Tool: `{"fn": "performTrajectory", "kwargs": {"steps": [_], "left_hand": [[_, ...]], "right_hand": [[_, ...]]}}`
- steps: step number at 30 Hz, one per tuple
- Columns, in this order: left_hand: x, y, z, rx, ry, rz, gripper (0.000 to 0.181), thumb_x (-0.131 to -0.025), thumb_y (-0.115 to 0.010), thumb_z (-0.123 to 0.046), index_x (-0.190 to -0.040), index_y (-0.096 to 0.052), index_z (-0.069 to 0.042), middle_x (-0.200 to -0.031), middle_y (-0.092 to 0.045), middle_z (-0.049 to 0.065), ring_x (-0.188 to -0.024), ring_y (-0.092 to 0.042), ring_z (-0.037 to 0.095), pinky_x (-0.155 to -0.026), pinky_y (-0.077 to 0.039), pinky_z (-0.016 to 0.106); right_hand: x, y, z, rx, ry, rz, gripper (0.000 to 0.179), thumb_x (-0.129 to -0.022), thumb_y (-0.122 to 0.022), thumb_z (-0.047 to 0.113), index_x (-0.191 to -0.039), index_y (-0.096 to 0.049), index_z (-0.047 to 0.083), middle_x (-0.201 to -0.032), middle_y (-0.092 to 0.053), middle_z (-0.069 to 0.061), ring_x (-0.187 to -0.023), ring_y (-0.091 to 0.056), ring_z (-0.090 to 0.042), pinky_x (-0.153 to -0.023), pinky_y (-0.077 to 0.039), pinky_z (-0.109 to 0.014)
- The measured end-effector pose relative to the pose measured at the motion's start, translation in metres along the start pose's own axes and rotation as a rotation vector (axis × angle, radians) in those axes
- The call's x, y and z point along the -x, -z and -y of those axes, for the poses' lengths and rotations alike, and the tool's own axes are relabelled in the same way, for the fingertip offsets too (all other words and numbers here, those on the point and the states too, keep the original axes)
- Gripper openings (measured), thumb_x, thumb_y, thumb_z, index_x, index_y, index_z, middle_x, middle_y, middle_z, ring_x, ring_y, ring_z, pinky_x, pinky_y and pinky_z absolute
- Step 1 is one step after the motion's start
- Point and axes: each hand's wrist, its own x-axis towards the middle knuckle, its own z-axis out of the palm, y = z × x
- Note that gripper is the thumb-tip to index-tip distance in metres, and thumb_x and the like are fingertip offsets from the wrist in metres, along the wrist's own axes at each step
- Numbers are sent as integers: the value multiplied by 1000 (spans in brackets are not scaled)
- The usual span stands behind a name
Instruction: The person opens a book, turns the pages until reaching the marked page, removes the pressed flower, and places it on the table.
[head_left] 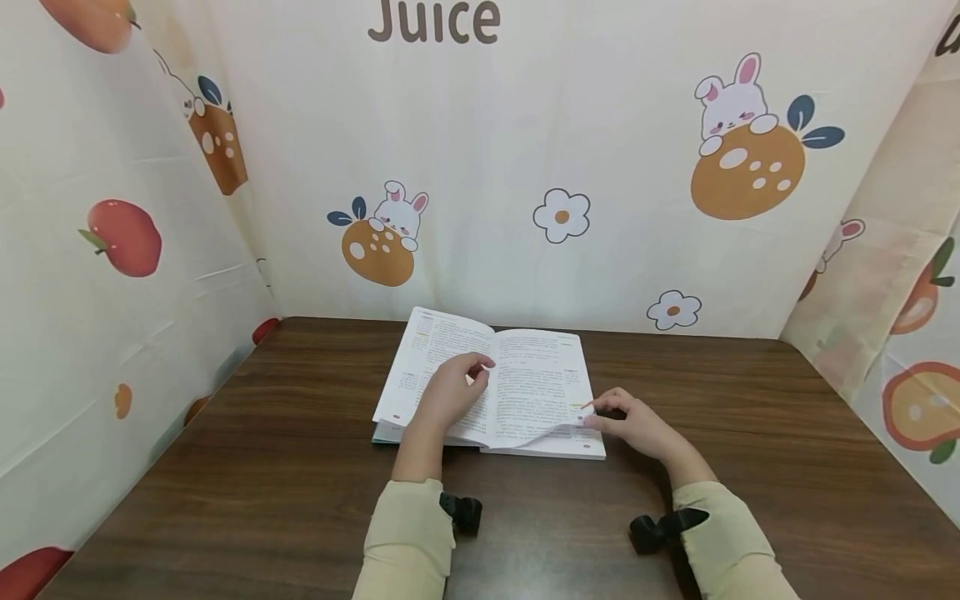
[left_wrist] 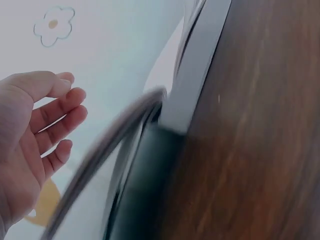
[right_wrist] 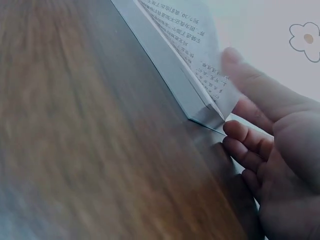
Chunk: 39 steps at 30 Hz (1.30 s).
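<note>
Fingertips and thumb of my right hand (head_left: 630,425) are pinched together on the lower outer corner of a page (head_left: 542,415), whose bottom edge curls up off the sheets beneath it. My left hand (head_left: 452,390) hangs over the book (head_left: 517,362) beside the gutter, its fingers loosely bent and a little apart, with nothing in them. The book lies spread in front of me, close to the back edge of the table, both pages covered in small print; a sliver of teal cover (head_left: 384,440) shows under its lower left corner. Past my wrists, pale sleeves (head_left: 408,529) cover my forearms, and a black device (head_left: 467,515) is strapped at each cuff. The table (head_left: 555,529) is brown wood with a dark grain. Around it hangs white cloth (head_left: 480,108) on the left, the back and the right, printed with rabbits hugging orange fruit, a red fruit (head_left: 129,237), outlined flowers (head_left: 562,215) and, at the top, the word "Juice" (head_left: 435,22).
</note>
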Motion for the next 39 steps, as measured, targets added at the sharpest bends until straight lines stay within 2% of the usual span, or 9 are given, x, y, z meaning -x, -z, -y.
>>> {"fn": "performTrajectory", "kwargs": {"steps": [7,14,17,20,24,27,29,33,39], "left_hand": [[3,-16,-26,-23,-37,194,28,-89,-59,-39,-109,-63,-20,-77,-55,-5,-67,-50,12,-61,-41,28],[7,-47,-45,-133,-32,398,40,-78,-68,-50,-104,-63,-19,-79,-56,-8,-68,-50,9,-62,-41,26],[9,-55,-52,-192,-35,416,37,-78,-69,-47,-101,-63,-20,-77,-58,-8,-68,-50,8,-63,-42,26],[11,-60,-58,-236,-82,446,40,-74,-73,-45,-101,-64,-18,-78,-59,-7,-69,-50,8,-64,-42,25],[14,-63,-62,-288,-153,493,43,-66,-80,-44,-95,-62,-18,-83,-56,-6,-74,-49,9,-67,-42,25],[15,-62,-62,-299,-170,487,39,-64,-82,-40,-87,-59,-17,-80,-53,-6,-74,-49,11,-65,-41,25],[14,-61,-61,-279,-173,486,38,-65,-83,-37,-85,-58,-16,-78,-53,-6,-72,-48,11,-63,-40,24],[14,-60,-61,-244,-159,483,38,-66,-82,-35,-88,-57,-16,-78,-52,-6,-70,-47,11,-62,-39,24],[12,-60,-60,-232,-116,453,37,-71,-79,-29,-96,-56,-16,-74,-51,-4,-66,-48,11,-60,-39,24]], "right_hand": [[-3,-5,6,-11,-40,-75,36,-87,-61,40,-98,-65,6,-98,-52,-7,-83,-46,-22,-66,-38,-33],[-6,-11,15,-14,-171,-142,46,-84,-59,51,-94,-62,6,-90,-50,-7,-83,-45,-23,-65,-35,-32],[-8,-13,16,-20,-200,-163,50,-82,-60,55,-93,-61,6,-89,-50,-7,-83,-45,-23,-64,-35,-32],[-7,-12,15,-9,-178,-146,49,-79,-64,55,-92,-62,8,-90,-50,-6,-83,-45,-22,-65,-36,-32],[-3,-4,7,-12,-44,-14,37,-75,-75,39,-98,-64,12,-99,-50,-6,-93,-44,-23,-77,-36,-36],[0,3,2,-48,44,93,41,-70,-80,26,-105,-63,12,-107,-46,-7,-103,-41,-24,-88,-33,-40],[2,5,2,-69,63,119,45,-70,-81,23,-108,-62,12,-108,-45,-8,-105,-40,-25,-89,-32,-42],[0,3,4,-60,66,69,41,-71,-80,27,-105,-64,11,-105,-47,-8,-100,-43,-25,-84,-34,-40],[-3,-6,6,19,-20,-54,34,-76,-74,38,-95,-64,11,-100,-51,-5,-95,-44,-24,-78,-34,-38]]}}
